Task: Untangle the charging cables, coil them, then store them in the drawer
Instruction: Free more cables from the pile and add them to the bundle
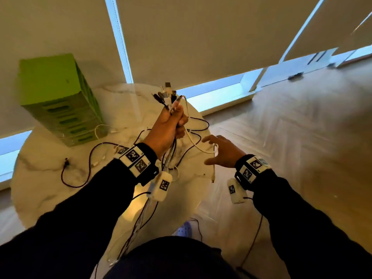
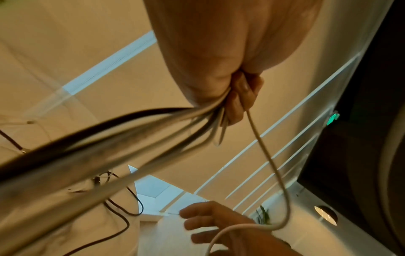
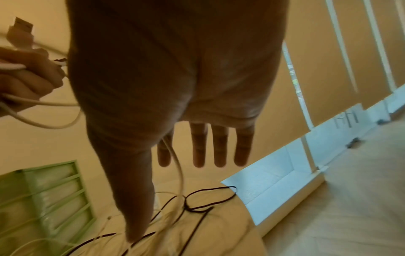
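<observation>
My left hand (image 1: 171, 123) is raised above the round marble table (image 1: 46, 198) and grips a bundle of charging cables (image 1: 168, 95), plug ends sticking up. The black and white strands (image 2: 109, 147) hang from the fist down to the table and over its near edge. One white cable (image 1: 193, 141) loops from the bundle across to my right hand (image 1: 221, 150), which is open with straight fingers (image 3: 219, 149). That cable drapes over the hand by the index finger and its end dangles below. The green drawer unit (image 1: 58, 97) stands shut at the table's far left.
A dark cable (image 1: 80, 170) and a white one (image 1: 100, 127) lie loose on the table by the drawer unit. More dark loops (image 3: 208, 199) lie near the far right edge. Window blinds stand behind; wooden floor (image 1: 302, 137) lies to the right.
</observation>
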Action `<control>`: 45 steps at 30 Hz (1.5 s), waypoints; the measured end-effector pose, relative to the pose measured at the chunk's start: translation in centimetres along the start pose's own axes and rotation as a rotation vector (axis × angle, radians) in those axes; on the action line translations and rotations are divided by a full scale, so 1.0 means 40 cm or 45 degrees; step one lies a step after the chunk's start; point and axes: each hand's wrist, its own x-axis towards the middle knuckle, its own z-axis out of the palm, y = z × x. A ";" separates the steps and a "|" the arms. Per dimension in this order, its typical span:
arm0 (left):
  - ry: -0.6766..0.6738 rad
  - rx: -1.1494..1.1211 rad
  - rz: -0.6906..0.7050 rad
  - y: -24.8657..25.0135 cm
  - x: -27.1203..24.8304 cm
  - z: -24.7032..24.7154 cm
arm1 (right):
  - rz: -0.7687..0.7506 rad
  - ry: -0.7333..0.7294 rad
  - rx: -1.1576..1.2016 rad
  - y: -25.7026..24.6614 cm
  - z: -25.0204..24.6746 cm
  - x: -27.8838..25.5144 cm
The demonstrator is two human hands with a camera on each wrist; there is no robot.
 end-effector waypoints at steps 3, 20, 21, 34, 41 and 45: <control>-0.083 0.120 -0.019 -0.028 0.016 0.042 | -0.045 0.059 0.039 0.051 -0.019 -0.064; 0.132 -0.091 -0.096 -0.080 0.092 -0.015 | 0.286 -0.187 -0.323 0.179 -0.038 -0.114; 0.101 -0.171 -0.104 -0.080 0.089 -0.020 | 0.424 -0.301 -0.372 0.204 -0.018 -0.105; 0.048 -0.129 -0.198 -0.109 0.078 -0.006 | -0.243 0.036 0.401 -0.102 0.069 -0.040; 0.229 0.165 -0.148 -0.099 0.089 -0.053 | -0.003 0.424 0.368 0.005 0.018 -0.041; 0.198 -0.041 -0.154 -0.086 0.091 -0.064 | 0.444 -0.310 -0.321 0.117 -0.001 -0.034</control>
